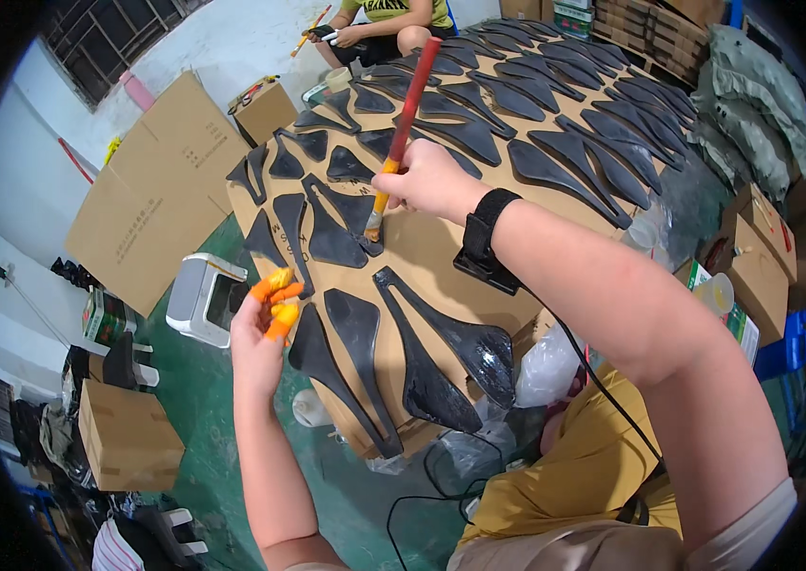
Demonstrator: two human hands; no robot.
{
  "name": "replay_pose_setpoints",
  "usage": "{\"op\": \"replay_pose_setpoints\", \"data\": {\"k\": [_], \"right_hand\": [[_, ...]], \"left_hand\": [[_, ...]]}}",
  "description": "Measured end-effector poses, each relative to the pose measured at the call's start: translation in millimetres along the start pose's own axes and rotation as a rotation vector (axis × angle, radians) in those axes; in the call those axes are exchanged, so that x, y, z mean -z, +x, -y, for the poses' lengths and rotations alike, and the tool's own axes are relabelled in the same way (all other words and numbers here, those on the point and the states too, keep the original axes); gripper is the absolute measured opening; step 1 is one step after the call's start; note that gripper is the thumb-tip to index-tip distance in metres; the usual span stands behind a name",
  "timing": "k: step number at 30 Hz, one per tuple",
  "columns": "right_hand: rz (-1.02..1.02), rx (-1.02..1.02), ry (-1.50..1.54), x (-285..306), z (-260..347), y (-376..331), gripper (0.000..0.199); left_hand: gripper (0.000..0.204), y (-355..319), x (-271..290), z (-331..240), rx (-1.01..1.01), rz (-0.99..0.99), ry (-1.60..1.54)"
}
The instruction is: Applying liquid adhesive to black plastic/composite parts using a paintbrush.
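My right hand (427, 181) is closed around a paintbrush (409, 105) with a red handle and an orange-yellow lower part. The brush's bristles (373, 226) touch a black, two-lobed flat piece (334, 233) lying on the cardboard. My left hand (265, 319) wears orange and yellow finger covers. Its fingers are curled but apart at the cardboard's left edge, by the narrow end of another black piece (290, 224); whether they touch it I cannot tell. Closer to me lie more black pieces, among them a glossy, wet-looking forked one (460, 347).
Cardboard (507, 257) covered with rows of black pieces stretches away from me. A white and grey device (205, 300) and a white bottle (310, 407) stand left of it. A person (393, 24) sits at the far end holding a brush. Boxes (131, 438) stand around; a black cable (603, 381) hangs from my wrist.
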State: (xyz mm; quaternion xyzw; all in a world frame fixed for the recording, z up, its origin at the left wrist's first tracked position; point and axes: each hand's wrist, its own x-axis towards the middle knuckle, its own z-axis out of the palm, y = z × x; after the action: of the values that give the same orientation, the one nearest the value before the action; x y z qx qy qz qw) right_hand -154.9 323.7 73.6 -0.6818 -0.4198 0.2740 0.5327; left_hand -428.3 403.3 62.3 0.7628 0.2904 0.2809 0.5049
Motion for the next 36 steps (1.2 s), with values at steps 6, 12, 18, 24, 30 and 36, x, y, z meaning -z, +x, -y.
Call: {"op": "replay_pose_setpoints", "data": {"k": [6,12,18,24,30,36], "right_hand": [[-0.229,0.099,0.163,-6.3,8.2,-1.5,0.015],[-0.289,0.113,0.24,-3.0,24.6,-2.4,0.016],[-0.158,0.217,-0.023,-3.4,33.5,-2.3,0.021],[0.05,0.16,-0.031,-0.4,49.9,-7.4,0.02],[0.125,0.26,-0.131,-2.4,54.5,-3.1,0.022],[0.076,0.347,-0.358,-8.6,43.7,-2.7,0.021]], "left_hand": [[0.034,-45.4,10.5,0.0,0.015,-0.133,0.04],[0.026,-96.6,10.8,28.2,-0.01,-0.331,-0.157],[0.024,-136.3,2.2,67.6,-0.048,-0.507,-0.357],[0.025,-148.3,3.8,88.5,-0.019,-0.561,-0.501],[0.024,-155.6,0.7,102.9,0.014,-0.585,-0.507],[0.024,-159.8,-8.0,110.4,0.014,-0.635,-0.551]]}}
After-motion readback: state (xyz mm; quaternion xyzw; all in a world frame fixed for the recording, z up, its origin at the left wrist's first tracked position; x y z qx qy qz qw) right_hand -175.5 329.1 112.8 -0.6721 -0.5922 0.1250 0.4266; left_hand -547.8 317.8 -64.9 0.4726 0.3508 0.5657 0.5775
